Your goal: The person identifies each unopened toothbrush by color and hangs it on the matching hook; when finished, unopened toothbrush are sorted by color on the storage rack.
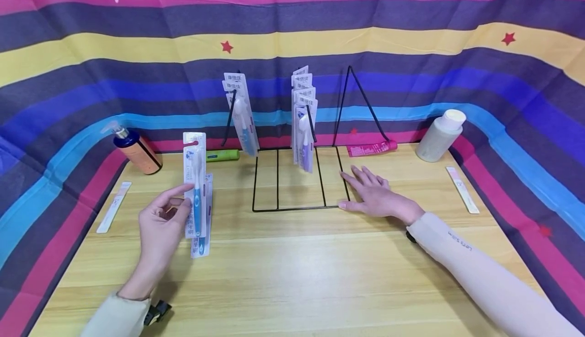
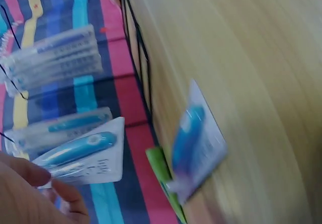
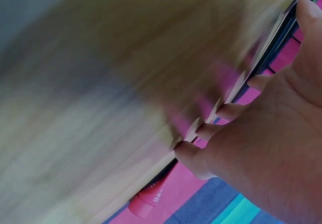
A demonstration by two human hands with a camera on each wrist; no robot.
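My left hand (image 1: 160,225) pinches a packaged blue toothbrush (image 1: 197,207) between thumb and forefinger, holding the card upright by its side edge. A second packaged blue toothbrush (image 2: 193,143) lies on the table just behind it, partly hidden in the head view. On the right, my right hand (image 1: 379,195) rests with spread fingers at the right end of a black wire rack (image 1: 288,208). Several toothbrush packs with purple handles (image 1: 305,144) hang from the rack's middle hook. A few blue-handled packs (image 1: 247,129) hang from its left hook, and the right hook (image 1: 361,91) bears none.
A green tube (image 1: 222,155) and a pink tube (image 1: 372,148) lie along the back of the table. An orange pump bottle (image 1: 139,149) leans at back left, and a white-capped bottle (image 1: 441,136) at back right. Slim strips (image 1: 114,207) lie near both side edges. Striped cloth (image 1: 274,17) encloses the table.
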